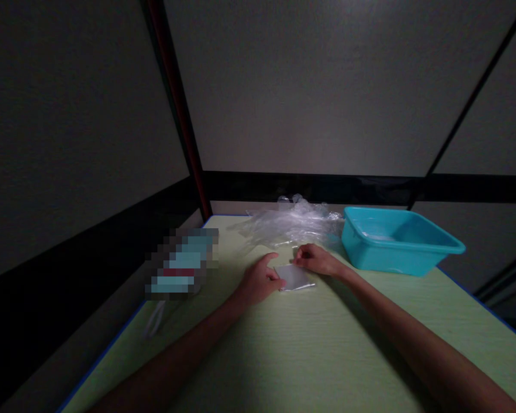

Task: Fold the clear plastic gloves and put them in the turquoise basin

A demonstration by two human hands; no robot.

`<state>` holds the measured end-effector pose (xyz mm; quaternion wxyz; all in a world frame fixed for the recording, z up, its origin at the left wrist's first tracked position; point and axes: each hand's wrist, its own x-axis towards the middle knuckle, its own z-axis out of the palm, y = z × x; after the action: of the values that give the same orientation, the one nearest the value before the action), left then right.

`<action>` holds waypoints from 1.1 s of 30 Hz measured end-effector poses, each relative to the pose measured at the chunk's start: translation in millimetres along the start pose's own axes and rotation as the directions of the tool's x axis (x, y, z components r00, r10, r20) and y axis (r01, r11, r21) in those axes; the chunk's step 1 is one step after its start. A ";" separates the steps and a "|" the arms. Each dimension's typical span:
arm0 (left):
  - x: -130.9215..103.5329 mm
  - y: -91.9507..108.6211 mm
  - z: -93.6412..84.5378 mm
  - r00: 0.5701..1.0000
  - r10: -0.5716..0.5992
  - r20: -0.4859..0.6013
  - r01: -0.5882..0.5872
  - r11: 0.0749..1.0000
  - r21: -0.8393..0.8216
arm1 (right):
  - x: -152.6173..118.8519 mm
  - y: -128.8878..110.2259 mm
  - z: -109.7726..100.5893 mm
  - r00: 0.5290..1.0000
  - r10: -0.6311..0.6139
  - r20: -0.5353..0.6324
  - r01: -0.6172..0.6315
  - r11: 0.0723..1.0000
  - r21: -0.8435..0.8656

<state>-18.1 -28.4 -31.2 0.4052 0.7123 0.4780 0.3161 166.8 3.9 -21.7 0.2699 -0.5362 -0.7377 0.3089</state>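
A small, flat, silvery-white plastic packet (pixel 294 277) lies on the table between my hands. My left hand (pixel 258 280) is at its left edge, thumb and curled fingers closed on the near-left side while the index finger sticks out above. At the far-right corner, my right hand (pixel 318 260) pinches the packet with its fingertips bent together. The packet's near edge shows a bright fold or seam. Just beyond both hands spreads a loose heap of clear plastic bags (pixel 294 223).
A turquoise plastic basin (pixel 391 259) stands at the right, close to my right forearm. On the left is a blurred-out, pixelated item (pixel 180 264) with a white strap (pixel 155 318). The pale green table (pixel 284 355) has blue edging, with walls behind and at left.
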 end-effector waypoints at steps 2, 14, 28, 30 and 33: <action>0.2 -0.4 0.3 1.000 -0.005 0.002 0.005 1.000 -0.001 | 3.1 -0.4 -0.8 0.998 -0.008 0.057 0.006 0.999 0.039; -0.3 1.8 -0.6 1.000 0.006 0.006 -0.006 1.000 0.013 | -3.3 -2.0 -6.4 0.995 -0.010 0.101 -0.016 0.967 0.255; -1.0 2.7 2.9 0.998 -0.021 -0.067 0.024 0.998 0.051 | -5.1 6.4 -4.5 0.999 -0.031 0.044 0.019 0.963 0.267; -0.5 2.0 3.3 0.997 -0.020 -0.068 0.024 0.998 0.051 | -5.1 7.1 -5.1 0.999 -0.040 0.033 0.031 0.967 0.253; 0.2 1.3 4.0 0.997 -0.032 -0.076 0.035 0.999 0.040 | -4.9 9.2 -4.5 0.998 -0.054 0.019 0.048 0.975 0.216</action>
<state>-14.2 -29.6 -32.0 0.3773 0.7001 0.5111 0.3260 177.2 2.1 -25.9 0.3249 -0.4808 -0.7168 0.3867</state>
